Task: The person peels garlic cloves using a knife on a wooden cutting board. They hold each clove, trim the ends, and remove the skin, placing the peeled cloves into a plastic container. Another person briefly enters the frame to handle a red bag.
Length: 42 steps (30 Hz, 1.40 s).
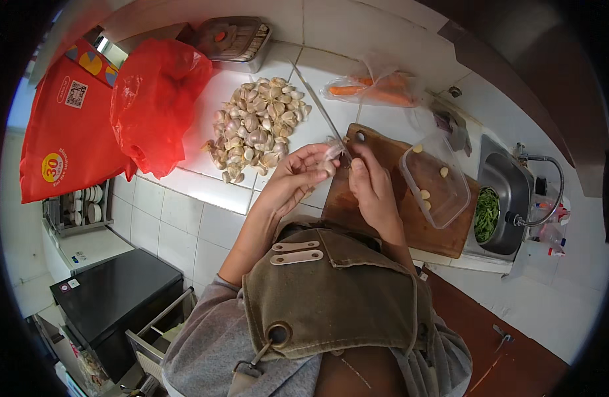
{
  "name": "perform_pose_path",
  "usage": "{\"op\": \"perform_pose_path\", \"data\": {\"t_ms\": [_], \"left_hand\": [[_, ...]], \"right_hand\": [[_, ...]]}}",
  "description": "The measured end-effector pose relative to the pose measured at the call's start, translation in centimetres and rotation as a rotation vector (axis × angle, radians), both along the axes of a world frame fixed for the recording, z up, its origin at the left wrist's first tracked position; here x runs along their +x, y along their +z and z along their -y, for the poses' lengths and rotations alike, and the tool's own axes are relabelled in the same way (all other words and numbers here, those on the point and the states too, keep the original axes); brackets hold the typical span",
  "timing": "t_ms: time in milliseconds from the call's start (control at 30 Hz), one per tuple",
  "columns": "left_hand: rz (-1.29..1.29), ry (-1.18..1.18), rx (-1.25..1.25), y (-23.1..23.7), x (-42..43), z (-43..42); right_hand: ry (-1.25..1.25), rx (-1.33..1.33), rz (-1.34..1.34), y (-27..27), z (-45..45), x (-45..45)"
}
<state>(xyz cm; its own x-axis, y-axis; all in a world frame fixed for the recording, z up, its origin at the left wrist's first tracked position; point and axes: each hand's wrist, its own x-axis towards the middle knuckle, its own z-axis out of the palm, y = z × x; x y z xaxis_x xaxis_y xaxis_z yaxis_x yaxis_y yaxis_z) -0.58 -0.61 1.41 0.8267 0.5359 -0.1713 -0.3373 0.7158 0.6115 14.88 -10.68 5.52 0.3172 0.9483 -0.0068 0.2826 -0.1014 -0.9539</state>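
Between its thumb and fingers my left hand holds a garlic clove with papery skin coming off it. My right hand grips a kitchen knife, its long blade pointing up and away to the left, close beside the clove. Both hands are over the near left part of a wooden cutting board. A heap of unpeeled garlic cloves lies on the white tiled counter beyond my left hand. To the right, a clear plastic container on the board has several peeled cloves in it.
Red plastic bags stand at the left, near a lidded container. Bagged carrots lie along the wall. At the right, a steel sink holds a basket of cut greens under a flexible faucet.
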Motion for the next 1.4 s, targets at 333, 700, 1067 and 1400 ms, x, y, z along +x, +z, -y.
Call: {"op": "perform_pose_path", "data": {"t_ms": [333,700,1067,1400], "left_hand": [[0.028,0.187,-0.137,-1.5,0.0,-0.1],[-0.105,0.209,-0.135,-0.3,0.2,0.1],[-0.125,0.221,-0.071,-0.4,0.1,0.1],[-0.133,0.202,-0.038,0.4,0.3,0.5]], "right_hand": [[0.117,-0.092,-0.404,-0.5,0.5,-0.6],[0.122,-0.066,-0.297,0.5,0.5,-0.8],[0.050,-0.013,-0.054,0.1,0.6,-1.0],[0.099,-0.034,-0.278,0.3,1.0,-0.6]]}}
